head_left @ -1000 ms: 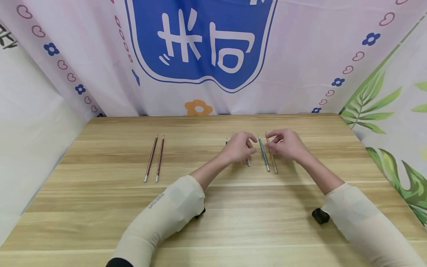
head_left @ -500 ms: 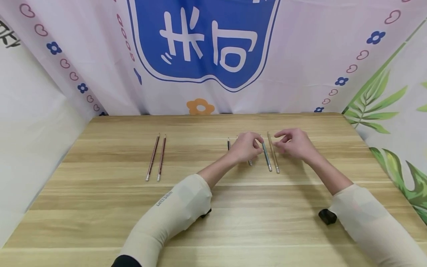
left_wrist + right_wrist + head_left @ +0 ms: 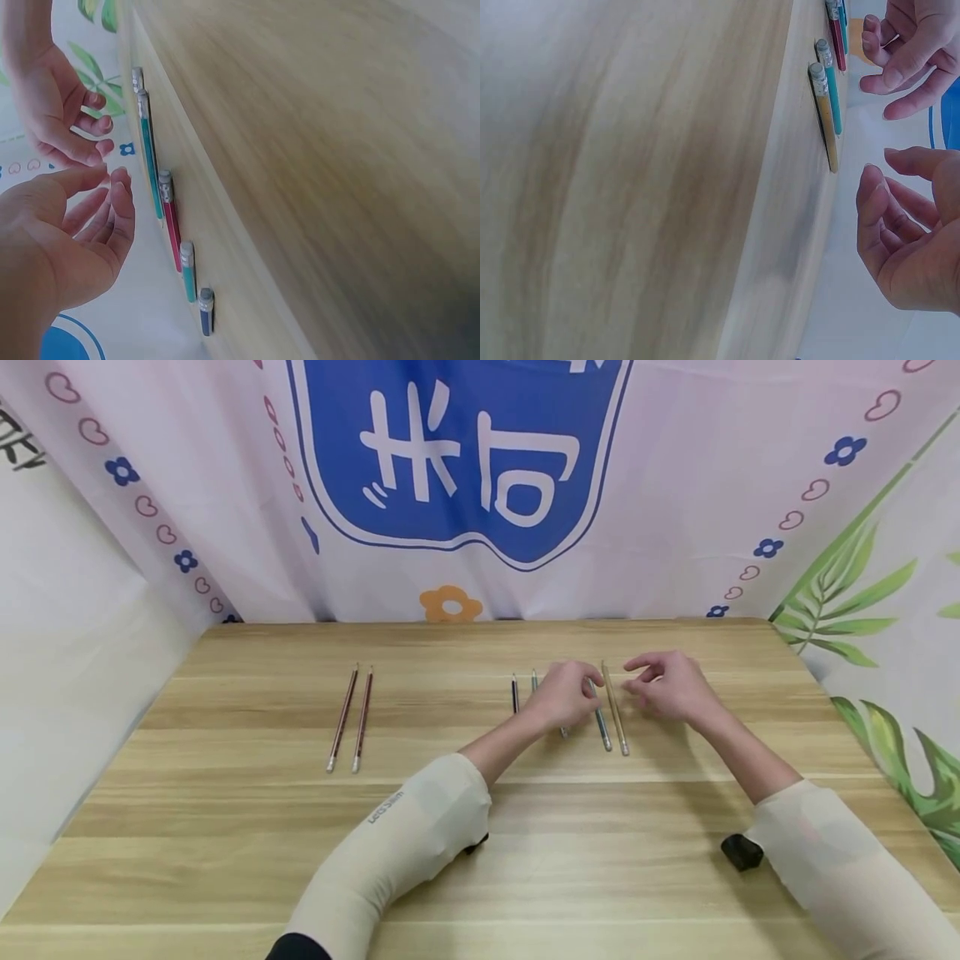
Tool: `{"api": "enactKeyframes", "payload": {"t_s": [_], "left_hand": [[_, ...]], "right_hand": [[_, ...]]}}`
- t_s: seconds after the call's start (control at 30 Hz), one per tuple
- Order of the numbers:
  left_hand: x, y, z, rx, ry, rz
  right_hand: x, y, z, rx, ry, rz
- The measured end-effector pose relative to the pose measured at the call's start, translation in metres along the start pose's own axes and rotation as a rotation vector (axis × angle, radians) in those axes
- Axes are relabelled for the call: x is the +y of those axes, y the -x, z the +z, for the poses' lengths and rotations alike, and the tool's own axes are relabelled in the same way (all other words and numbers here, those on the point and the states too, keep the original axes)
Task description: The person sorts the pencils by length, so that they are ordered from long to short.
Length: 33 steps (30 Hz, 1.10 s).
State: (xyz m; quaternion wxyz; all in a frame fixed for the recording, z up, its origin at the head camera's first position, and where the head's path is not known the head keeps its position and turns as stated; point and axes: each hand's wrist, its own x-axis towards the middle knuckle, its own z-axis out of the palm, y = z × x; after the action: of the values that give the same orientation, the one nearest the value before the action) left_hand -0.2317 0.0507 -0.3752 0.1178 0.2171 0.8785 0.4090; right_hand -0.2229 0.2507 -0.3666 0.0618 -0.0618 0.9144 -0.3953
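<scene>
– between the left hand [image 3: 566, 696] and the right hand [image 3: 670, 685], what do you see?
– one yellow pencil [image 3: 615, 712]. it lies on the wooden table [image 3: 600, 868], with the eraser end toward the person.
– and nearer to the left hand?
– one teal pencil [image 3: 602, 727], just beside the yellow one. the left fingertips hide its upper part in the head view, but the left wrist view shows a gap between them.
– what is below the left hand?
– one red pencil [image 3: 172, 226], mostly covered in the head view. to the left of this hand come a second teal pencil [image 3: 534, 680], partly covered, and one dark blue pencil [image 3: 515, 693].
– do the hands hold something?
– no, both are without any pencil. their fingers are softly bent, and from thumb to forefinger there is only a narrow space.
– and farther away?
– well apart, at the left of the left hand, lie one dark red pencil [image 3: 342, 718] and its similar neighbour [image 3: 363, 718]. beyond both hands hangs a cloth with a blue shield [image 3: 465, 460].
</scene>
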Motion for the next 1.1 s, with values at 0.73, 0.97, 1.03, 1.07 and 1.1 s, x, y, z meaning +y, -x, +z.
{"api": "enactKeyframes", "payload": {"t_s": [0.73, 0.97, 1.03, 1.07, 1.1], "left_hand": [[0.010, -0.022, 0.028, 0.042, -0.138, -0.044], [0.016, -0.025, 0.034, 0.014, -0.231, -0.086], [0.017, -0.026, 0.035, 0.003, -0.263, -0.089], [0.017, -0.026, 0.035, -0.004, -0.278, -0.091], [0.018, -0.027, 0.035, -0.009, -0.295, -0.089]], "right_hand": [[0.014, 0.003, -0.012, 0.011, 0.012, 0.034], [0.015, 0.005, -0.014, 0.024, 0.023, 0.044], [0.015, 0.006, -0.015, 0.018, 0.023, 0.042], [0.015, 0.006, -0.015, 0.018, 0.020, 0.044], [0.015, 0.006, -0.016, 0.018, 0.018, 0.048]]}}
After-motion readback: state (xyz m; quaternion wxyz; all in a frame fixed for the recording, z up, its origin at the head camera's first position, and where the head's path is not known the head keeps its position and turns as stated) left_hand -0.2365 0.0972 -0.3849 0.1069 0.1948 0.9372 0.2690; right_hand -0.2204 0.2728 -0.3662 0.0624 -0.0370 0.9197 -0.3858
